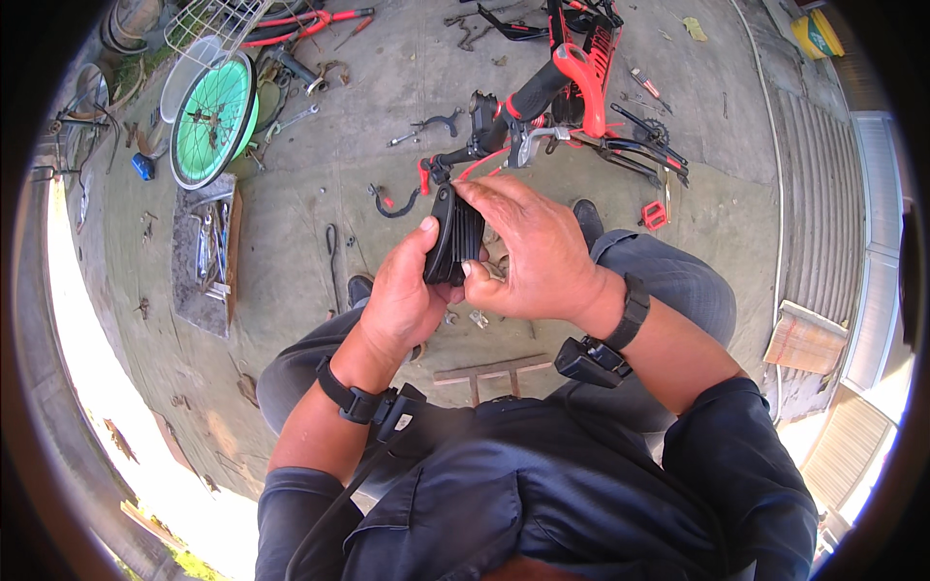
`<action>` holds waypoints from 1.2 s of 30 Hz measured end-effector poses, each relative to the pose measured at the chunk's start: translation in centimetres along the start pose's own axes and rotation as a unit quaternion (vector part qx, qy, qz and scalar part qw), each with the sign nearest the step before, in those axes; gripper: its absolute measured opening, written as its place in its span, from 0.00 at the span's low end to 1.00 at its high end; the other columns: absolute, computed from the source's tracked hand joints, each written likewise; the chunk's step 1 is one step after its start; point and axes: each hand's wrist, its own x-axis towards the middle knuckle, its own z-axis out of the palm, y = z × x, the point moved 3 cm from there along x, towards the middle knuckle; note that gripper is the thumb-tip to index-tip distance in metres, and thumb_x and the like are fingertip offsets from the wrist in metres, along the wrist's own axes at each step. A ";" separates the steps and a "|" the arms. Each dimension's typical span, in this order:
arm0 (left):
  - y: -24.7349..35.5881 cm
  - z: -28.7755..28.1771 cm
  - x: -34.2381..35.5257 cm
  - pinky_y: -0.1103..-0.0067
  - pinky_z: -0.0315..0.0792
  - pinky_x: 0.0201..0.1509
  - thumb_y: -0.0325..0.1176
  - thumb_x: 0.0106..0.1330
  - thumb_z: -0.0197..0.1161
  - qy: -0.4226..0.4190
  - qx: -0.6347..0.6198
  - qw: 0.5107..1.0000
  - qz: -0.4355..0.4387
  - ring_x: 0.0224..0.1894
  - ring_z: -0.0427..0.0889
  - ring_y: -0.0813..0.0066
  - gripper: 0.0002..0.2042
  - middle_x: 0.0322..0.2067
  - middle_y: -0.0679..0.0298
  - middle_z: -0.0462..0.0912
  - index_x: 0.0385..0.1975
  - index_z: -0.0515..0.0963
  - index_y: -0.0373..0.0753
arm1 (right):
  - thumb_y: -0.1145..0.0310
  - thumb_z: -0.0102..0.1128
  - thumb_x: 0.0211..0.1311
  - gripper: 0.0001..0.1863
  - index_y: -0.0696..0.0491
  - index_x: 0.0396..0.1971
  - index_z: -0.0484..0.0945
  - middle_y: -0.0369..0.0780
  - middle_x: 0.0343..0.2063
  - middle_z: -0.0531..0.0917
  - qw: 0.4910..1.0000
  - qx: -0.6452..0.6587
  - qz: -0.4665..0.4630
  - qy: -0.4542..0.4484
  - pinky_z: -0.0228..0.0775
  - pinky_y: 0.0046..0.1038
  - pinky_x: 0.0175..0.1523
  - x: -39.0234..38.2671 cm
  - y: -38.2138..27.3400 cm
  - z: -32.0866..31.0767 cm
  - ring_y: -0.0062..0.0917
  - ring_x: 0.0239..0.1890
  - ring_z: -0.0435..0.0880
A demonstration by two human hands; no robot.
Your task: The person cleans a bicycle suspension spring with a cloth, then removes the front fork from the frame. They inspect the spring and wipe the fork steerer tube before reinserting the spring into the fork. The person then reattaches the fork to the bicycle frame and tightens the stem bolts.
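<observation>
In front of me, a black folding hex key set (453,237) is held between both hands, with several thin dark bars lying side by side in its body. My left hand (392,295) wraps around its left side, thumb along the outer edge. From the right, my right hand (547,247) grips it too, with fingertips at the top and the thumb at the lower end of the bars. Just beyond it lies a red and black bicycle frame (581,73) on the floor, its handlebar stem end close to my fingertips.
A spoked wheel with a green disc (211,121) lies at the far left. A tray of wrenches (232,247) stands nearer. A crankset (657,134), a red pedal (654,215) and a screwdriver (649,85) lie at the right. Corrugated sheeting (823,184) borders the right side.
</observation>
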 end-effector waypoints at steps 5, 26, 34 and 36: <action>0.4 0.2 -0.7 0.76 0.75 0.44 0.44 0.72 0.58 -0.013 0.065 0.998 0.020 0.41 0.81 0.76 0.17 0.40 0.63 0.82 0.52 0.73 0.38 | 0.59 0.68 0.41 0.35 0.59 0.54 0.76 0.47 0.49 0.81 0.999 0.030 -0.012 -0.010 0.79 0.38 0.50 0.1 0.1 -0.2 0.41 0.48 0.83; 1.5 0.5 -1.1 0.79 0.74 0.37 0.35 0.66 0.62 -0.024 0.113 0.993 -0.005 0.37 0.81 0.77 0.15 0.39 0.63 0.82 0.49 0.74 0.37 | 0.60 0.64 0.49 0.31 0.58 0.55 0.76 0.47 0.51 0.81 0.996 0.062 -0.028 -0.054 0.78 0.39 0.54 0.4 1.1 -1.1 0.42 0.50 0.83; 2.0 0.5 -1.0 0.81 0.72 0.34 0.32 0.67 0.62 0.022 0.202 0.979 0.025 0.32 0.80 0.80 0.12 0.33 0.65 0.82 0.47 0.74 0.37 | 0.58 0.69 0.46 0.33 0.58 0.54 0.77 0.46 0.51 0.81 0.997 0.030 -0.014 -0.066 0.78 0.37 0.53 0.7 0.6 -1.1 0.41 0.50 0.83; 2.0 0.5 -0.9 0.82 0.72 0.33 0.31 0.66 0.62 0.024 0.208 0.978 0.028 0.30 0.81 0.80 0.11 0.32 0.66 0.82 0.46 0.75 0.36 | 0.59 0.69 0.46 0.33 0.58 0.54 0.77 0.46 0.50 0.81 0.997 0.031 -0.010 -0.075 0.78 0.37 0.53 0.8 0.7 -1.3 0.41 0.50 0.83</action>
